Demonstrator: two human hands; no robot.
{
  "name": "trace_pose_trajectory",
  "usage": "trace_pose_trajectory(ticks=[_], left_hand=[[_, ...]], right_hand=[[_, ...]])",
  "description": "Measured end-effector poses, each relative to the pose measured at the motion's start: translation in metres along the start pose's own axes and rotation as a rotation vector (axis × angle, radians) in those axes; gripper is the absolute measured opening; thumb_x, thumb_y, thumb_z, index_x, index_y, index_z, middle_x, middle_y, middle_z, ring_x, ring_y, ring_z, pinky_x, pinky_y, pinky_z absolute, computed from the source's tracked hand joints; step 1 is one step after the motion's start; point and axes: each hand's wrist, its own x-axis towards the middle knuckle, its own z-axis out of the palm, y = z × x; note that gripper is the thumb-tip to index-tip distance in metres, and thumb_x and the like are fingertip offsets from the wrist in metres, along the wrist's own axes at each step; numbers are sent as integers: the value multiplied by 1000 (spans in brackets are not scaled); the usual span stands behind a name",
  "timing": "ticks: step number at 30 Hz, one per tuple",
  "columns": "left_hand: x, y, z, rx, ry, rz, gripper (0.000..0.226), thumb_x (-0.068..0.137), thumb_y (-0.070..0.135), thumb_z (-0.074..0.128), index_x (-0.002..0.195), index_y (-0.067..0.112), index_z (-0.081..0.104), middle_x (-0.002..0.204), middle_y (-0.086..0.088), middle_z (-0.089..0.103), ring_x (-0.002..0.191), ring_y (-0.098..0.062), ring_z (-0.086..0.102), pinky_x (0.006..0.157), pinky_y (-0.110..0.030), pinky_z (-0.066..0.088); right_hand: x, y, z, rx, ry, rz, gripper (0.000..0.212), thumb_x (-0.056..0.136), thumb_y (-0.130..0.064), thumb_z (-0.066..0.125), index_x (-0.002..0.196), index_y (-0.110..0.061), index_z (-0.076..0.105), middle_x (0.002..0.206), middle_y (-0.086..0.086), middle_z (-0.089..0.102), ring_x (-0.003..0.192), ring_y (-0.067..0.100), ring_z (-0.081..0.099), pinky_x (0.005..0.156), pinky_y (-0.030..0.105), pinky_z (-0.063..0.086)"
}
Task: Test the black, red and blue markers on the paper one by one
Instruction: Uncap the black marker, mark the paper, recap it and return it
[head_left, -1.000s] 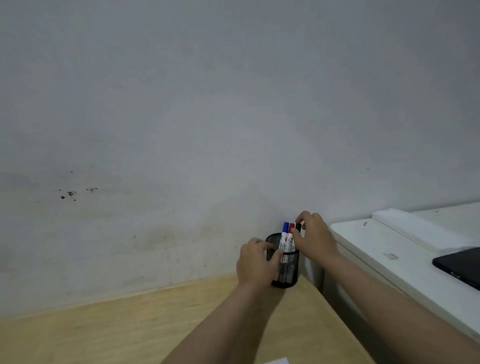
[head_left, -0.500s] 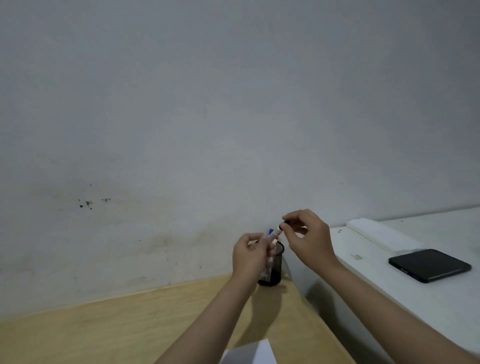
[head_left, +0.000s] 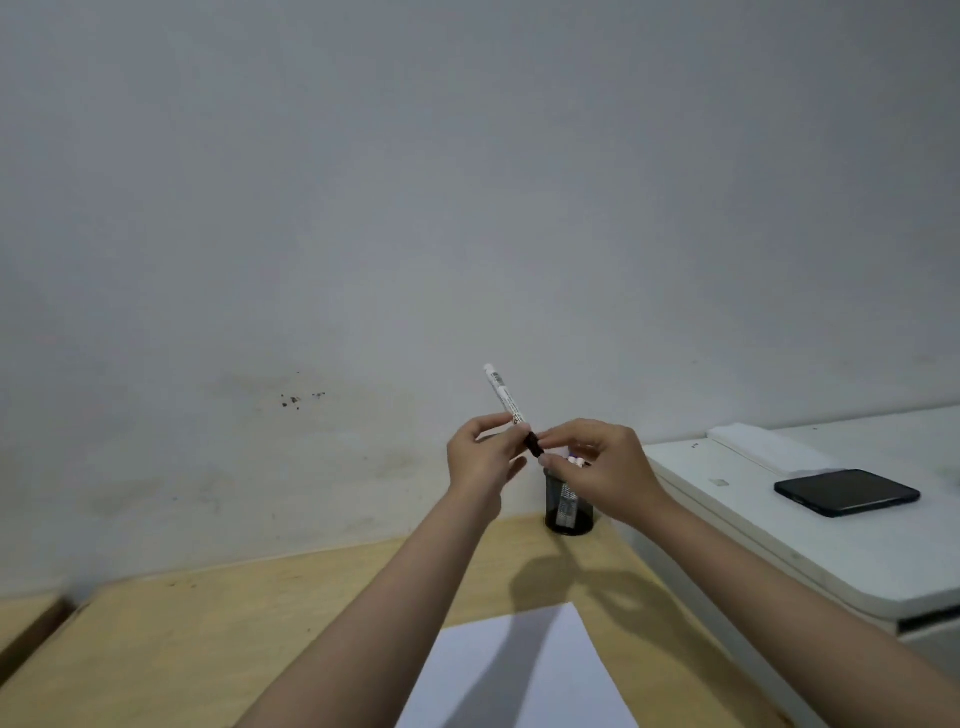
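Up in the air above the desk, both hands met on one marker. The left hand pinched its white barrel between thumb and fingers, so that the barrel slanted up and to the left, its blunt white end topmost against the wall. The right hand closed its thumb and forefinger on the black cap at the marker's lower end, the other fingers curled loosely underneath. Whether the cap was seated or partly off could not be told.

Behind and below the hands stood a black mesh cup on the far right corner of the desk, close to the wall. Tips of other markers peeked out just past the right hand's fingers, too hidden and small for their colours to be read with certainty.

Nearer the person, a white sheet of paper lay flat on the wood between the two forearms, running off the bottom edge; the hands' shadow fell across the desk just beyond it.

To the right, touching or just beside the desk, sat a white unit with a dark phone lying flat on its top.
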Motion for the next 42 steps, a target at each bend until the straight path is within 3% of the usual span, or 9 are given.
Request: trace_pose_trajectory(ticks=[5, 9, 13, 16, 23, 30, 33, 36, 42], left_hand=[[-13, 19, -32, 139, -12, 128, 16, 76, 1, 69, 88, 10, 64, 87, -15, 68, 83, -28, 66, 83, -42, 56], [-23, 30, -52, 344, -40, 285, 13, 74, 2, 71, 84, 5, 64, 73, -10, 65, 61, -19, 62, 58, -25, 54], [-27, 35, -72, 425, 8, 366, 17, 73, 7, 73, 86, 4, 62, 71, -7, 64, 59, -16, 60, 57, -23, 52], [-26, 36, -88, 517, 43, 386, 24, 67, 12, 79, 86, 9, 65, 75, -4, 66, 66, -14, 61, 67, -28, 53], [-25, 31, -105, 602, 86, 435, 8, 73, 9, 75, 81, 9, 72, 74, -4, 73, 70, -15, 68, 68, -26, 54], [-19, 21, -115, 675, -22, 349, 8, 80, 3, 66, 85, 5, 72, 75, -17, 72, 65, -18, 65, 69, -32, 55], [-15, 19, -122, 684, -115, 281, 10, 83, 1, 63, 89, -2, 70, 71, -14, 67, 61, -18, 62, 63, -23, 52], [-10, 15, -130, 678, -176, 211, 14, 84, -1, 61, 95, -5, 68, 68, -10, 63, 62, -19, 57, 65, -29, 50], [7, 6, -147, 760, -215, 70, 18, 88, 0, 56, 102, -4, 66, 68, -2, 62, 54, -2, 58, 62, -16, 52]], right_hand=[[14, -27, 17, 61, 122, 126, 9, 79, -24, 72, 85, -18, 74, 75, -7, 72, 68, 0, 65, 65, 20, 49], [29, -44, 45, 144, 94, 260, 26, 77, -37, 72, 86, -12, 72, 52, -7, 52, 43, 1, 45, 53, 20, 38], [34, -59, 72, 240, 69, 313, 31, 79, -33, 70, 64, -6, 65, 53, 5, 51, 52, 17, 47, 55, 41, 45], [34, -66, 84, 298, 101, 296, 26, 81, -33, 67, 67, -11, 67, 62, 13, 59, 60, 22, 53, 64, 52, 53], [24, -75, 96, 371, -39, 298, 18, 82, -26, 70, 74, -11, 68, 70, 12, 65, 62, 21, 56, 58, 35, 52], [17, -58, 100, 439, -143, 313, 10, 87, -16, 64, 80, -10, 65, 71, 4, 69, 67, 17, 64, 59, 21, 54], [10, -48, 103, 455, -179, 309, 7, 88, -14, 62, 82, -10, 64, 71, 4, 68, 67, 12, 65, 61, 21, 54], [4, -38, 110, 493, -176, 331, 8, 88, -13, 61, 81, -12, 64, 69, 2, 67, 62, 4, 65, 61, 21, 55], [-2, -14, 124, 649, -139, 435, 11, 92, -11, 55, 88, -12, 65, 80, 6, 60, 75, 10, 60, 64, 21, 57]])
